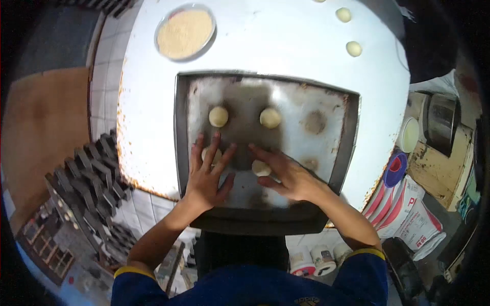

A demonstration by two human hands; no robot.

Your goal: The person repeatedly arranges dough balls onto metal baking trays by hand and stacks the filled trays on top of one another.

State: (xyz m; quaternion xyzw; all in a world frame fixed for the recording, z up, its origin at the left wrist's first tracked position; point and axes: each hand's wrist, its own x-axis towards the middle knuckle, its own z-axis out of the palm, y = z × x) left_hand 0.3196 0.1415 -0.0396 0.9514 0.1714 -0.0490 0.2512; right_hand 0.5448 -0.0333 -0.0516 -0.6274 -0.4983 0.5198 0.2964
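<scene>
A dark, worn baking tray (pixel 334 176) lies on the white tabletop in front of me. Two pale dough balls sit in its upper part, a left one (pixel 218 117) and a right one (pixel 270 118). My left hand (pixel 206 176) is spread, its fingers apart over a third dough ball (pixel 210 157) that shows partly between them. Around another dough ball (pixel 261 168), my right hand (pixel 286 176) curves its thumb and fingers, thumb below and fingers above. Whether the left fingers press on their ball I cannot tell.
Beyond the tray's left corner stands a round dish of tan crumbs or powder (pixel 185 33). More dough balls (pixel 353 48) rest at the table's far right. Stacked dark trays (pixel 92 178) are on the left; sacks (pixel 411 214) and a purple tub (pixel 394 169) are on the right.
</scene>
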